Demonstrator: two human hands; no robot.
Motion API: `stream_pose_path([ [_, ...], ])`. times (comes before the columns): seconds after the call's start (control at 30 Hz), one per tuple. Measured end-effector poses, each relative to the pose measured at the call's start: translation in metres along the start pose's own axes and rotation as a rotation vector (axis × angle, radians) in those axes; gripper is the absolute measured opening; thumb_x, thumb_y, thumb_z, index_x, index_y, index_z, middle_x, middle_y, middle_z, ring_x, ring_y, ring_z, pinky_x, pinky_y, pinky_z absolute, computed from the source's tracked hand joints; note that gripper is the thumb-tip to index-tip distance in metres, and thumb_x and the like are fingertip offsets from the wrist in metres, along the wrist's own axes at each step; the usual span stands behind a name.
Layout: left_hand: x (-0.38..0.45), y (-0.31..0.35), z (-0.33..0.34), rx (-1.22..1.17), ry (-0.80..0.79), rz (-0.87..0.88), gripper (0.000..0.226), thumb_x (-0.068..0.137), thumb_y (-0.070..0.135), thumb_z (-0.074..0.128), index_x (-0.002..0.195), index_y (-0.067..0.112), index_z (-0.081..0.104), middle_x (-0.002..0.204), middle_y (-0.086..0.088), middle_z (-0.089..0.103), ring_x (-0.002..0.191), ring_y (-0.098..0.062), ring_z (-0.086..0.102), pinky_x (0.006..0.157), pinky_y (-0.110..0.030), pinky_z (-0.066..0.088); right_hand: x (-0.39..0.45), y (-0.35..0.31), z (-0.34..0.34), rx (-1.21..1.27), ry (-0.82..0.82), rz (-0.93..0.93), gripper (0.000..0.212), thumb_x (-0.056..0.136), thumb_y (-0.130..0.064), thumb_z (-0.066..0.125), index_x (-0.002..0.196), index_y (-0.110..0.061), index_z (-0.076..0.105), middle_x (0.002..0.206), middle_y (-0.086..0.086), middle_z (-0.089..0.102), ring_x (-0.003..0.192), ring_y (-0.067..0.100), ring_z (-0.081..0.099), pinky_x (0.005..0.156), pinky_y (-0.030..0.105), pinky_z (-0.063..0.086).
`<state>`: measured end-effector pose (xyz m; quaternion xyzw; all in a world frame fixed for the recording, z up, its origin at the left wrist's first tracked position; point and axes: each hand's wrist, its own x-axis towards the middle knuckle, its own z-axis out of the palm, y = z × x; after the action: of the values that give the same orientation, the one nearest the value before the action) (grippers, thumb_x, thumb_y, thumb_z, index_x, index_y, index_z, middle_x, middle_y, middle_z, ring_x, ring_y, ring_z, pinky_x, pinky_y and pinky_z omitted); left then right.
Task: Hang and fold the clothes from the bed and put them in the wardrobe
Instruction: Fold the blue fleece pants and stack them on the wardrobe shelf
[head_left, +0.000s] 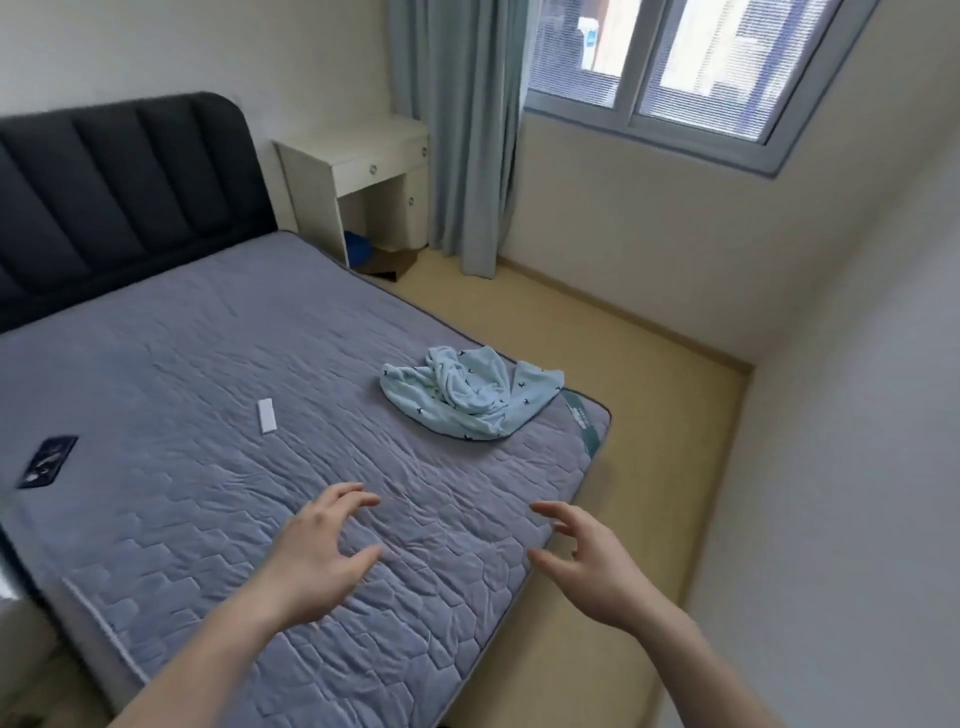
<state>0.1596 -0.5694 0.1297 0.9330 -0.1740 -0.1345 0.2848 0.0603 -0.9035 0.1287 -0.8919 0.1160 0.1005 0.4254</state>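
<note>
Reaching forward over the near part of the bed (208, 364), both bare hands hover above the grey quilted mattress cover and hold nothing. The left hand (319, 551) has its fingers spread and slightly bent, palm turned down, and the right hand (587, 564) is also released, with the fingers relaxed and the thumb apart, above the right edge of the bed. The two hands are apart from each other, and whether they touch the cover I cannot tell.

The light blue garment (470, 397), with small dark marks printed on it, lies crumpled in a loose heap close to the far right corner of the bed, near its right edge. It is well apart from both hands. Just beside it, a green label (582, 421) runs along the side of the mattress.

A small white rectangular object (267, 415) lies flat near the middle of the bed. A dark phone (48, 461) lies close to the left edge of the bed.

A dark padded headboard (124, 192) stands at the far end. Beside it there is a white bedside desk (363, 156) with drawers, then a grey-blue curtain (462, 130) and a window (670, 67). The floor (597, 332) on the right of the bed is a pale yellowish colour.
</note>
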Motion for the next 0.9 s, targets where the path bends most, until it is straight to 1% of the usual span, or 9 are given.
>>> stream_pose_path([
  [0.13, 0.049, -0.021, 0.001, -0.009, 0.058, -0.115, 0.053, 0.087, 0.047, 0.073, 0.137, 0.039, 0.056, 0.148, 0.019, 0.043, 0.134, -0.009, 0.049, 0.114, -0.036, 0.040, 0.084, 0.000, -0.009, -0.029, -0.115, -0.027, 0.052, 0.094, -0.050, 0.068, 0.142, -0.050, 0.047, 0.143, -0.025, 0.048, 0.130, -0.001, 0.046, 0.103, 0.025, 0.044],
  [0.23, 0.098, -0.035, 0.013, -0.044, 0.068, -0.184, 0.054, 0.087, 0.044, 0.073, 0.137, 0.037, 0.055, 0.149, 0.018, 0.043, 0.135, -0.010, 0.048, 0.114, -0.035, 0.039, 0.139, 0.011, -0.013, -0.022, -0.144, -0.004, 0.053, 0.093, -0.051, 0.068, 0.143, -0.049, 0.048, 0.140, -0.026, 0.048, 0.130, 0.000, 0.047, 0.106, 0.029, 0.045],
  [0.37, 0.172, -0.043, 0.041, -0.087, 0.015, -0.235, 0.054, 0.088, 0.044, 0.072, 0.138, 0.038, 0.053, 0.151, 0.017, 0.039, 0.137, -0.012, 0.047, 0.112, -0.031, 0.038, 0.202, 0.038, -0.024, -0.034, -0.195, 0.041, 0.053, 0.091, -0.055, 0.067, 0.140, -0.051, 0.047, 0.138, -0.030, 0.046, 0.128, -0.001, 0.046, 0.106, 0.028, 0.044],
  [0.47, 0.226, -0.042, 0.063, -0.115, -0.033, -0.277, 0.055, 0.088, 0.050, 0.069, 0.139, 0.041, 0.051, 0.154, 0.019, 0.034, 0.139, -0.011, 0.044, 0.112, -0.031, 0.037, 0.256, 0.062, -0.034, -0.076, -0.222, 0.074, 0.049, 0.094, -0.044, 0.068, 0.137, -0.050, 0.046, 0.137, -0.027, 0.044, 0.131, 0.001, 0.044, 0.104, 0.025, 0.041],
  [0.6, 0.284, -0.050, 0.093, -0.151, -0.099, -0.358, 0.056, 0.088, 0.056, 0.066, 0.140, 0.042, 0.049, 0.157, 0.020, 0.030, 0.141, -0.009, 0.042, 0.113, -0.030, 0.035, 0.341, 0.096, -0.031, -0.157, -0.278, 0.093, 0.048, 0.095, -0.037, 0.067, 0.140, -0.042, 0.049, 0.147, -0.020, 0.041, 0.124, -0.001, 0.044, 0.096, 0.020, 0.038],
  [0.7, 0.318, -0.068, 0.117, -0.115, -0.137, -0.451, 0.057, 0.090, 0.053, 0.066, 0.142, 0.038, 0.049, 0.159, 0.017, 0.029, 0.139, -0.010, 0.044, 0.114, -0.029, 0.035, 0.417, 0.125, -0.009, -0.218, -0.321, 0.091, 0.051, 0.095, -0.033, 0.065, 0.143, -0.037, 0.049, 0.157, -0.014, 0.037, 0.135, 0.007, 0.046, 0.093, 0.021, 0.040],
  [0.8, 0.345, -0.090, 0.143, -0.081, -0.158, -0.550, 0.057, 0.090, 0.051, 0.065, 0.143, 0.037, 0.049, 0.158, 0.017, 0.030, 0.126, -0.009, 0.052, 0.111, -0.030, 0.038, 0.494, 0.160, 0.024, -0.268, -0.401, 0.065, 0.057, 0.097, -0.033, 0.064, 0.150, -0.034, 0.044, 0.166, -0.009, 0.024, 0.147, 0.017, 0.037, 0.101, 0.027, 0.044],
  [0.83, 0.353, -0.099, 0.154, -0.069, -0.155, -0.575, 0.056, 0.090, 0.050, 0.065, 0.142, 0.036, 0.050, 0.158, 0.017, 0.031, 0.129, -0.009, 0.051, 0.112, -0.030, 0.037, 0.520, 0.173, 0.037, -0.294, -0.434, 0.060, 0.059, 0.097, -0.032, 0.063, 0.152, -0.032, 0.042, 0.168, -0.008, 0.019, 0.151, 0.020, 0.032, 0.107, 0.033, 0.044],
  [0.9, 0.370, -0.118, 0.178, -0.050, -0.165, -0.616, 0.054, 0.091, 0.048, 0.065, 0.141, 0.037, 0.050, 0.158, 0.017, 0.031, 0.138, -0.009, 0.046, 0.114, -0.028, 0.035, 0.573, 0.201, 0.062, -0.384, -0.489, 0.062, 0.063, 0.097, -0.028, 0.061, 0.156, -0.030, 0.039, 0.171, -0.004, 0.011, 0.154, 0.027, 0.023, 0.116, 0.040, 0.039],
])
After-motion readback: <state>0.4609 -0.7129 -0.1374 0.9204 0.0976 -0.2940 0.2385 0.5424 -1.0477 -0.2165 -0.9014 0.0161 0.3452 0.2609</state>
